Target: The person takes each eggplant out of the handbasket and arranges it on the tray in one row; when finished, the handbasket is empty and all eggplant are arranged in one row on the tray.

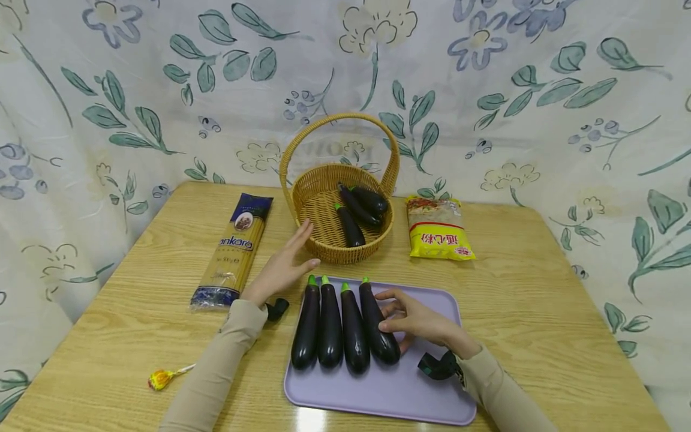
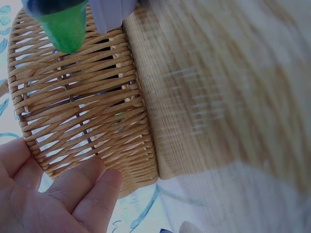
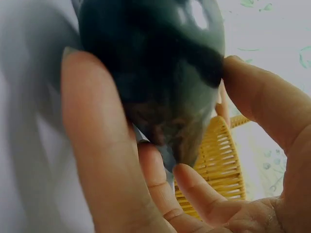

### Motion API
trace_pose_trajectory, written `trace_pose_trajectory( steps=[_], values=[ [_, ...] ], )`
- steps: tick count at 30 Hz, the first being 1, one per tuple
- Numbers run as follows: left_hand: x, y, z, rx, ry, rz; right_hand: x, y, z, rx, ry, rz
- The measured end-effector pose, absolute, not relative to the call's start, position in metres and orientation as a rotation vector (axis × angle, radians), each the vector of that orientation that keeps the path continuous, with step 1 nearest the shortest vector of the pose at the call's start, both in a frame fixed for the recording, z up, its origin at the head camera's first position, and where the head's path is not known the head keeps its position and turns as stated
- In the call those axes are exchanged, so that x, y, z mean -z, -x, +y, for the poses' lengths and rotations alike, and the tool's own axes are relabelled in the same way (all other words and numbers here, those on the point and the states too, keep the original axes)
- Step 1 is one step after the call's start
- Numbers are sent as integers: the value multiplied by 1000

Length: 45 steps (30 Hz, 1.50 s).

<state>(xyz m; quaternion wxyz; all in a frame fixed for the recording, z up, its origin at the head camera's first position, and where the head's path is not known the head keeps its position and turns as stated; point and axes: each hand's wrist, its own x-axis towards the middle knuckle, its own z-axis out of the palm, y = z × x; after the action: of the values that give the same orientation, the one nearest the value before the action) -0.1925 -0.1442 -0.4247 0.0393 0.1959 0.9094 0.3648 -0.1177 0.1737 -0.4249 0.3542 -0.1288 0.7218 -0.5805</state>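
Several dark purple eggplants with green stem ends lie side by side on a lilac tray. My right hand curls its fingers and thumb round the rightmost eggplant, which still lies with the others. Up close in the right wrist view, thumb and fingers touch both sides of that eggplant. My left hand reaches to the front left of the wicker basket, fingers mostly straight. Its fingertips are at the woven wall in the left wrist view. Inside the basket lie three smaller eggplants.
The lilac tray sits at the table's front. A pack of spaghetti lies left of the basket, and a yellow pasta bag lies right of it. Near the left forearm is a lollipop. A floral curtain hangs behind the table.
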Motion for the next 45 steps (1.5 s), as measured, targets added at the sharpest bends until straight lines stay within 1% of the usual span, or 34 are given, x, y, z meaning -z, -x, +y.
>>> trace_pose_trajectory(
  steps=[12, 20, 37, 45],
  values=[
    [425, 193, -144, -1129, -597, 2786, 423, 122, 182, 1476, 360, 1871],
    [427, 191, -145, -1127, -603, 2794, 412, 129, 185, 1457, 362, 1995],
    [427, 193, -145, -1128, -615, 2803, 383, 154, 187, 1577, 354, 2077],
    [427, 192, -144, -1143, -607, 2791, 367, 172, 182, 1662, 318, 2076]
  ],
)
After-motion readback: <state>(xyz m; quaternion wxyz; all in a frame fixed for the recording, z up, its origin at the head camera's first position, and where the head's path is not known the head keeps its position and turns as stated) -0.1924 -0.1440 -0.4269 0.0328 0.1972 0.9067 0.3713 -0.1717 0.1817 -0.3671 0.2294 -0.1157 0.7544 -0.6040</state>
